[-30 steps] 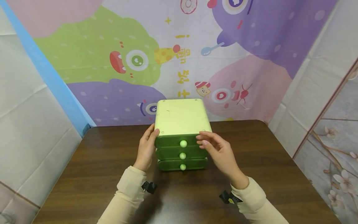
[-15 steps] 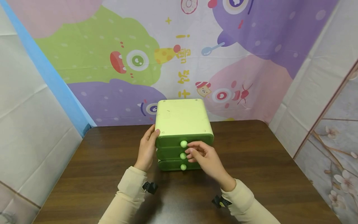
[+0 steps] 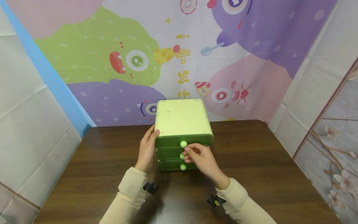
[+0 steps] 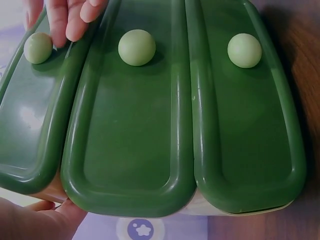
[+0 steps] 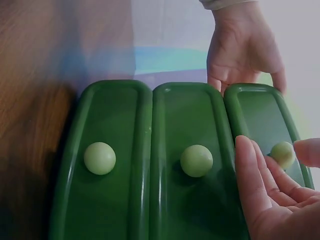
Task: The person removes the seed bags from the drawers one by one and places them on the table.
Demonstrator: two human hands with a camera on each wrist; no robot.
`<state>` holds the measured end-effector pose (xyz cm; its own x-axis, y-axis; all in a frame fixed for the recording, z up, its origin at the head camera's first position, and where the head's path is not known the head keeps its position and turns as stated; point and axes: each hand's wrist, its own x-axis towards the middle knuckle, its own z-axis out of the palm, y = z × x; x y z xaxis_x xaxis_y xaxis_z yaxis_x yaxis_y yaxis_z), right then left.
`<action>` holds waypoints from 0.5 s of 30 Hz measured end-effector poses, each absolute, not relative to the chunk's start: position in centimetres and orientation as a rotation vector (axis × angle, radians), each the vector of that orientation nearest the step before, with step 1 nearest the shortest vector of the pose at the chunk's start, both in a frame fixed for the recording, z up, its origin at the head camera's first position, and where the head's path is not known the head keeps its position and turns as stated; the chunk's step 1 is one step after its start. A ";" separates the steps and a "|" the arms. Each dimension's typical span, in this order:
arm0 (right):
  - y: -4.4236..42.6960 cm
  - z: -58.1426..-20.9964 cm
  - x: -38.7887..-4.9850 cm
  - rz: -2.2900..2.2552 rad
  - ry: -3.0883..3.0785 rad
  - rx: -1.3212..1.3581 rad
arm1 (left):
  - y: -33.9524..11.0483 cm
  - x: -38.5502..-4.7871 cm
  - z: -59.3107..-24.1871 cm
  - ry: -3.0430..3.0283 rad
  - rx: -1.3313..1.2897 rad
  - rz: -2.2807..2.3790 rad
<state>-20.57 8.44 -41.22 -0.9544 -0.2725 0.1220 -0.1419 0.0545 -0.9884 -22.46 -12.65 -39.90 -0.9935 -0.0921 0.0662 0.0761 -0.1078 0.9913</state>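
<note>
A small cabinet (image 3: 182,116) with a pale yellow-green top and three dark green drawers stands on the table. Each drawer front carries a round light green knob. My left hand (image 3: 146,151) rests against the cabinet's left side, with the thumb by the upper front corner. At the top drawer (image 3: 168,141), my right hand (image 3: 203,159) has its fingers beside the top knob (image 3: 183,144). In the right wrist view, thumb and fingers stand on either side of that knob (image 5: 283,154), the thumb apart from it. The middle knob (image 3: 182,156) is partly hidden by right-hand fingers. All drawers look closed.
The brown wooden table (image 3: 112,177) extends around the cabinet on both sides and in front. A cartoon-patterned cloth (image 3: 112,62) hangs close behind the cabinet. White panelled walls (image 3: 30,109) flank the table.
My right hand has moved left and slightly down from the cabinet's upper right front to the top knob. My left hand and the cabinet have stayed in place.
</note>
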 end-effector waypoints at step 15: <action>7.6 -41.5 -21.3 -2.120 2.239 -0.354 | -12.7 -22.6 -40.2 -2.031 0.005 -2.230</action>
<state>-21.33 7.55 -41.54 -0.9733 -0.1904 0.1281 -0.1384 0.0414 -0.9895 -22.56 -12.69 -40.17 -0.9922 -0.0943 0.0815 0.0899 -0.0891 0.9920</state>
